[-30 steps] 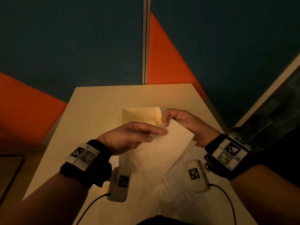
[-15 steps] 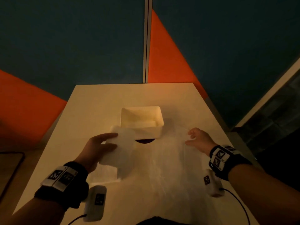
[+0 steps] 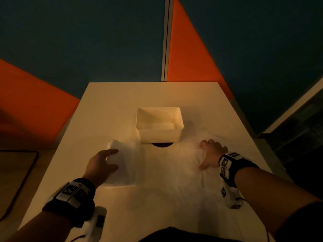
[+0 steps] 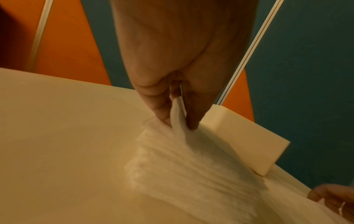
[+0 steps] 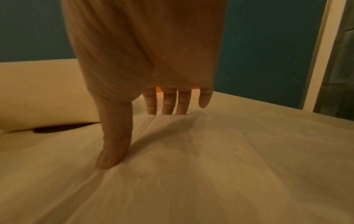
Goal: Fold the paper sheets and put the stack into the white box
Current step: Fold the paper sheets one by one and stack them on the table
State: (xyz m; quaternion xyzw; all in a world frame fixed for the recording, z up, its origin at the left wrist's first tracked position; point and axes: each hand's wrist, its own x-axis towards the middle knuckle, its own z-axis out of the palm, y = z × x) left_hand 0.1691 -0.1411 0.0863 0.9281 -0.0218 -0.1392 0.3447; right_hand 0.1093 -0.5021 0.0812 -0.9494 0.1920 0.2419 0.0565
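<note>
The white box stands open-topped at the table's middle, with a pale flat piece on its floor. Left of it my left hand pinches the edge of a folded paper sheet between thumb and fingers; the sheet's lower part lies on the table. A large thin sheet is spread flat in front of the box. My right hand rests on its right part with straight fingers and the thumb touching the paper, beside a crease.
The pale table ends at blue and orange wall panels behind the box. A dark round patch shows at the box's front foot. The table's right edge drops to a dark floor.
Both hands held one folded sheet up in front of the box. The left hand has carried it left and down to the table; the right hand has let go and moved right onto the spread sheet.
</note>
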